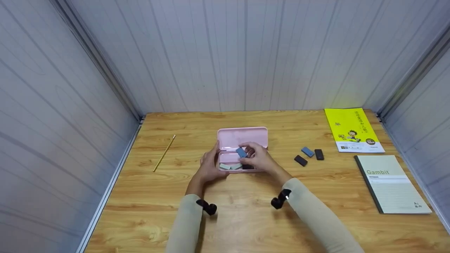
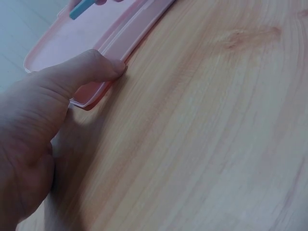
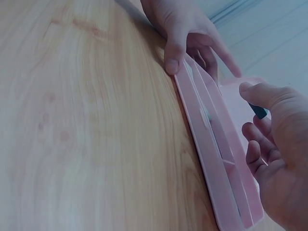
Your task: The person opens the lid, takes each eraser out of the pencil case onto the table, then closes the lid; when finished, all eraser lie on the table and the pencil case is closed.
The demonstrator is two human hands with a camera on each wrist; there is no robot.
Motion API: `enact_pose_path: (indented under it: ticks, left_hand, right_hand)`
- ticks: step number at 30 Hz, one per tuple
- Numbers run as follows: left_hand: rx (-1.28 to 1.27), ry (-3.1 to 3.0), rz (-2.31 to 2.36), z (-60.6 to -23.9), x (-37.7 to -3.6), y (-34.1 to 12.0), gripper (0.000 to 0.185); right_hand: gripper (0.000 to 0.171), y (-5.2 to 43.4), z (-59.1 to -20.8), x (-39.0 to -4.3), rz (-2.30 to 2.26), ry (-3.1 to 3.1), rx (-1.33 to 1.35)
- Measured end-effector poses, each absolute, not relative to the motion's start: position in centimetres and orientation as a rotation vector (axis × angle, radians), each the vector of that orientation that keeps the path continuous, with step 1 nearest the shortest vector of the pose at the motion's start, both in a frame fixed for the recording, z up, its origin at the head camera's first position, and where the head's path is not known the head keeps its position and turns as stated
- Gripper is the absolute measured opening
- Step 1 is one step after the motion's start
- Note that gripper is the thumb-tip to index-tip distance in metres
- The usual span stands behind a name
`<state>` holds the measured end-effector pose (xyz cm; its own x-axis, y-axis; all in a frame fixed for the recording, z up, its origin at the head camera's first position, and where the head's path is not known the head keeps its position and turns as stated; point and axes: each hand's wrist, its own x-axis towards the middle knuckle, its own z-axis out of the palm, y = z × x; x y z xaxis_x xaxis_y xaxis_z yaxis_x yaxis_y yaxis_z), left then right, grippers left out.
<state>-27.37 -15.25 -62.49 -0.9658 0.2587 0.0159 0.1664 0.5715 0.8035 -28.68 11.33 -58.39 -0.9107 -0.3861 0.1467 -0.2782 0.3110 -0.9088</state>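
Right hand (image 1: 262, 158) pinches the blue eraser (image 1: 241, 152) above the open pink pencil case (image 1: 239, 137); left hand (image 1: 210, 166) grips the case's left end. Eraser judged light, firm yet slightly yielding, unlikely to slip; best held across its long edges, near the middle

You wear long, plain, pale cream sleeves (image 1: 184, 225), fairly snug along the forearms and ending near the wrists. At each cuff (image 1: 192, 199) sits a small black camera (image 1: 211, 209) with a rounded, knob-like end; your hands (image 1: 210, 167) are bare.
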Motion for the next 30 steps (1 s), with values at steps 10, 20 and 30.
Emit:
enact_pose_path:
  ticks: [10,20,30]
  left_hand:
    - [0.380,2.682,1.442,-62.9,-27.3,-15.3,0.139]
    - [0.377,2.672,1.418,-63.4,-27.9,-15.4,0.142]
    - [0.415,2.696,1.422,-63.9,-27.9,-15.6,0.140]
  right_hand:
    - [0.052,14.6,-58.0,-28.2,-1.617,2.490,-0.543]
    - [0.053,19.0,-58.0,-27.9,-1.585,2.544,-0.468]
    - [0.052,23.7,-57.5,-28.0,-1.587,2.670,-0.400]
